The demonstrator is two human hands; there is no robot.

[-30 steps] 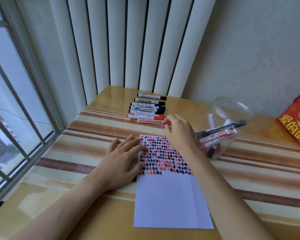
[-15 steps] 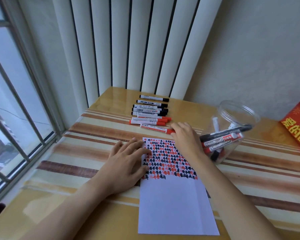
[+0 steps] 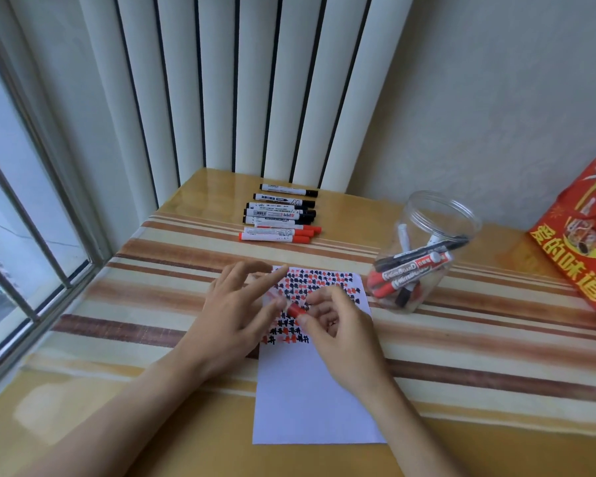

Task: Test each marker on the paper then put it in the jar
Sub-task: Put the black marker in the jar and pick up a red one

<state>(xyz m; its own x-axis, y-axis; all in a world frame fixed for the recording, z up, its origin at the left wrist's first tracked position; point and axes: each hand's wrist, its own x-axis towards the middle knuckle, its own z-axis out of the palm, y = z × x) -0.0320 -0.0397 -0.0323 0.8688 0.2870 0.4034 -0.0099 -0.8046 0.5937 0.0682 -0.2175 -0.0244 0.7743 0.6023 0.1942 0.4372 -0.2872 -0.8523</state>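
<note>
Holding a red marker (image 3: 291, 308) above the paper (image 3: 319, 401), both hands have come together since a second ago, when the right hand (image 3: 338, 325) was reaching to the row of markers (image 3: 279, 215) and the left hand (image 3: 236, 309) lay flat at the sheet's left edge. The left hand now grips the barrel with its forefinger stretched out, while the right thumb and fingers pinch the red cap end; uncapping looks like the step in hand, though the blur makes the cap seam hard to tell. That leaves one fewer marker in the row and several already in the clear plastic jar (image 3: 424, 249), which stands just right of the paper, mouth open. Marks fill the sheet's upper part; its lower half is blank and free for a stroke. The jar and a red bag (image 3: 582, 242) crowd the right side, the table (image 3: 152, 280) edge and window frame lie left.
</note>
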